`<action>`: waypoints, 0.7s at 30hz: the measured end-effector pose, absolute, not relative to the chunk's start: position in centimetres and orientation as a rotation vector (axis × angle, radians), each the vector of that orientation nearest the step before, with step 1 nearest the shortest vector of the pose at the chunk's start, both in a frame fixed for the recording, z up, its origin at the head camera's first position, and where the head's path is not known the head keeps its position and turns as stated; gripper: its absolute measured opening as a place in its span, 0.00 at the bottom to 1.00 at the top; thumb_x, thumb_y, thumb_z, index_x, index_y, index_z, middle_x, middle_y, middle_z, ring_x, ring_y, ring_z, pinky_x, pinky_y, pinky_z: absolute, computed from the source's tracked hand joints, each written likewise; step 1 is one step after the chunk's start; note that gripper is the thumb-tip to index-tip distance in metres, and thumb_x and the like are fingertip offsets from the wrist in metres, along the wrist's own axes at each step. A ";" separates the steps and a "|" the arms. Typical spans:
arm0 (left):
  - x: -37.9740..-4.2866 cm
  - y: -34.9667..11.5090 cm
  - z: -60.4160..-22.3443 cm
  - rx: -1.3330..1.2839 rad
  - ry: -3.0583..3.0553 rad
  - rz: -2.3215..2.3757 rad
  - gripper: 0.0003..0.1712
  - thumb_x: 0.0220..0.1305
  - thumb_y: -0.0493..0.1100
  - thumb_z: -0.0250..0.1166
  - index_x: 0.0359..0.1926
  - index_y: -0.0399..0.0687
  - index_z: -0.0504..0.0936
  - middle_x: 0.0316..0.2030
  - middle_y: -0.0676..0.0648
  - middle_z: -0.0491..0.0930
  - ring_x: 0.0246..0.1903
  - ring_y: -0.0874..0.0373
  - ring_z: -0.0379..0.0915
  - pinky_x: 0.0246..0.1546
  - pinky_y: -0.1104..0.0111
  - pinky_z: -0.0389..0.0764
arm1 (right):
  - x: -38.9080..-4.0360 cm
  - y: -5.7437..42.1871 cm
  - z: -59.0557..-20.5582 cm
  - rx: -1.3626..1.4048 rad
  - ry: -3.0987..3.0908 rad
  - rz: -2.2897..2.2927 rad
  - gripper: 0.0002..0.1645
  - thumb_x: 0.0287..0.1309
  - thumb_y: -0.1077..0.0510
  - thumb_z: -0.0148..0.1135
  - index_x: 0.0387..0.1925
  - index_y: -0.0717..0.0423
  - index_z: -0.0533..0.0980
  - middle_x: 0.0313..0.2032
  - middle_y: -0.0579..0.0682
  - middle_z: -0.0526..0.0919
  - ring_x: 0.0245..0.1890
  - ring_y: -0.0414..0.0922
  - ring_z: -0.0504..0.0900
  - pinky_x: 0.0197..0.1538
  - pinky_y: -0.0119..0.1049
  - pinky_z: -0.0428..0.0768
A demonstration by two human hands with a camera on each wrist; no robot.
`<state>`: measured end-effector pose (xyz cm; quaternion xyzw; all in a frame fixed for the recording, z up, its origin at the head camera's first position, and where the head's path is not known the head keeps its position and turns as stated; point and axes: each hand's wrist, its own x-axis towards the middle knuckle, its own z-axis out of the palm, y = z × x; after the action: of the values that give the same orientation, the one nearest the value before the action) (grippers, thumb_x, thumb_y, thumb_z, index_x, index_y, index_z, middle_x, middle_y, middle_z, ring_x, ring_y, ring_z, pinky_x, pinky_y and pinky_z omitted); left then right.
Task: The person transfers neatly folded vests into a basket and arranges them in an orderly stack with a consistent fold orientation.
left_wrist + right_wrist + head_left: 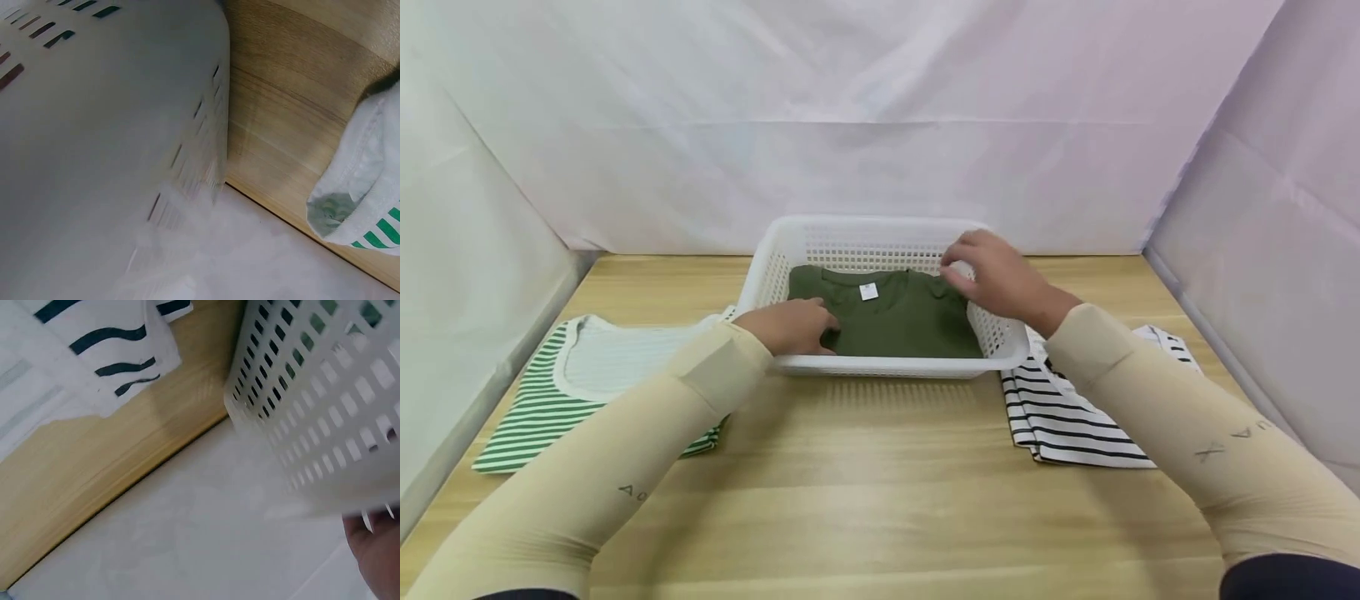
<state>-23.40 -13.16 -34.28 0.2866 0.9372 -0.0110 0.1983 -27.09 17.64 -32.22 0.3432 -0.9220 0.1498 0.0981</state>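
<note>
A dark green folded shirt (pixel 910 325), its neckline toward the back and a white label (pixel 868 292) at the collar, lies inside a white plastic basket (pixel 895 365). My left hand (pixel 793 325) reaches over the basket's left front corner, its fingertips at the shirt's left side. Over the right end of the basket is my right hand (pixel 996 275), fingers loosely bent above the shirt's right shoulder with no cloth between them. Part of the right hand (pixel 378 562) also shows beyond the basket wall (pixel 312 412) in the right wrist view. The left wrist view shows only the basket's outer side (pixel 112 137).
A folded green-and-white striped shirt (pixel 546 417) lies left of the basket on the wooden table (pixel 880 483). To the right, partly under my right forearm, is a folded black-and-white striped shirt (pixel 1075 425). White cloth walls (pixel 880 167) enclose the back and sides.
</note>
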 end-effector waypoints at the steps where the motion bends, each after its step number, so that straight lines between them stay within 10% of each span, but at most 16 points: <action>1: -23.4 -13.2 -34.2 0.804 2.626 -0.032 0.30 0.67 0.53 0.66 0.64 0.42 0.78 0.60 0.36 0.76 0.57 0.45 0.77 0.59 0.55 0.78 | -26.8 18.2 -31.8 0.945 -2.685 0.477 0.10 0.68 0.57 0.59 0.39 0.58 0.82 0.39 0.55 0.83 0.45 0.53 0.78 0.52 0.50 0.76; 11: -23.6 -13.2 -33.6 0.792 2.621 -0.048 0.28 0.68 0.50 0.65 0.63 0.41 0.78 0.61 0.35 0.75 0.60 0.42 0.75 0.61 0.53 0.76 | -24.7 25.8 -32.2 0.459 -2.799 0.441 0.17 0.66 0.58 0.49 0.21 0.55 0.72 0.18 0.51 0.72 0.20 0.47 0.69 0.26 0.39 0.66; 21: -23.6 -13.3 -33.8 0.789 2.615 -0.030 0.28 0.68 0.52 0.66 0.63 0.42 0.78 0.60 0.36 0.75 0.58 0.43 0.76 0.60 0.54 0.77 | -21.2 28.7 -36.3 0.818 -3.341 0.486 0.21 0.68 0.50 0.59 0.18 0.47 0.71 0.17 0.41 0.68 0.19 0.38 0.68 0.27 0.32 0.67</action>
<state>-23.63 -13.26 -33.84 0.2829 0.9372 -0.0107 0.2036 -21.23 28.67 -36.31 0.2324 -0.9485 0.1381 -0.1653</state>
